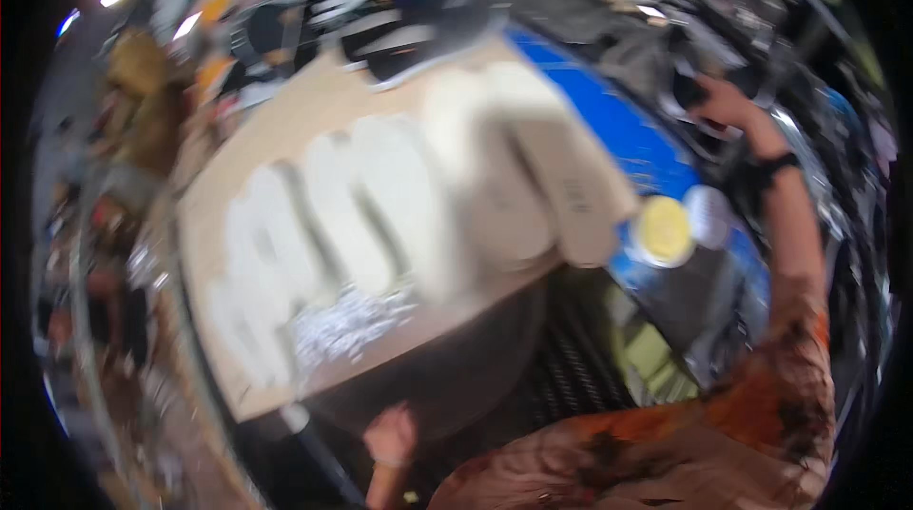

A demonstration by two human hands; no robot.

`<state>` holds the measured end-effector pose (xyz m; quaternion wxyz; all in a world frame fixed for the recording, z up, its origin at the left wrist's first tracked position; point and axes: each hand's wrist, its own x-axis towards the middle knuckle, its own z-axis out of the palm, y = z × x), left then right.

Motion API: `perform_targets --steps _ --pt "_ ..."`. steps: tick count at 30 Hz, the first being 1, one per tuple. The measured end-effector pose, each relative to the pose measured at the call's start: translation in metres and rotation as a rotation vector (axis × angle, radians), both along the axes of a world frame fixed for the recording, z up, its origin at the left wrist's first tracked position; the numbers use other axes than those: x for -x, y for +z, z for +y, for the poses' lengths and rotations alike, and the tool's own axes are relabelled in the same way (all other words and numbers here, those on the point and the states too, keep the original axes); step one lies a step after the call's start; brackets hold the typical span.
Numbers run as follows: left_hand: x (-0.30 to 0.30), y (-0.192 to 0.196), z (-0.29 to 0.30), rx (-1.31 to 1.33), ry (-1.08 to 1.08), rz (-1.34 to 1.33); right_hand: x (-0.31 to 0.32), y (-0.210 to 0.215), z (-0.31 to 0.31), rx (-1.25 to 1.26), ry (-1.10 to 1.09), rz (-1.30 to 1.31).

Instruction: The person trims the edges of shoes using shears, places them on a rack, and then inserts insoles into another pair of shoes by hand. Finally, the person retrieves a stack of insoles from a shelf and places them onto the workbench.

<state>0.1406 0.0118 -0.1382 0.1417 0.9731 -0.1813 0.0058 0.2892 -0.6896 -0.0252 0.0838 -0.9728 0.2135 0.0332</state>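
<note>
My right hand [728, 106] reaches out to the far right, a dark band on its wrist. Its fingers close at the edge of a black item with a pale rim [687, 96], too blurred to name. Low in the middle, my left hand [392, 434] hangs in front of the board's near edge, touching nothing I can see; motion smears its fingers. Between the hands, several white insole-shaped pieces [357, 215] lie side by side on a beige board [214, 201]. Shadow falls on the right-hand insole-shaped pieces [580, 205], which bear small dark marks.
Small white bits [347, 324] are heaped at the board's near side. Right of it lie a blue surface [609, 110], a yellow-topped round container [663, 230] and a white round lid [706, 215]. Black-and-white flat pieces [390, 39] lie at the back. A person [143, 101] appears far left.
</note>
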Motion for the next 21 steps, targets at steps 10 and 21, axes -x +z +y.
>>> perform_targets --steps 10,21 --pt "0.017 0.017 -0.006 -0.008 0.104 0.041 0.047 0.02 0.018 -0.386 -0.174 -0.718" --pt "0.024 0.05 -0.002 1.212 0.302 0.55 0.198 0.097 0.414 0.085 1.029 -0.858"
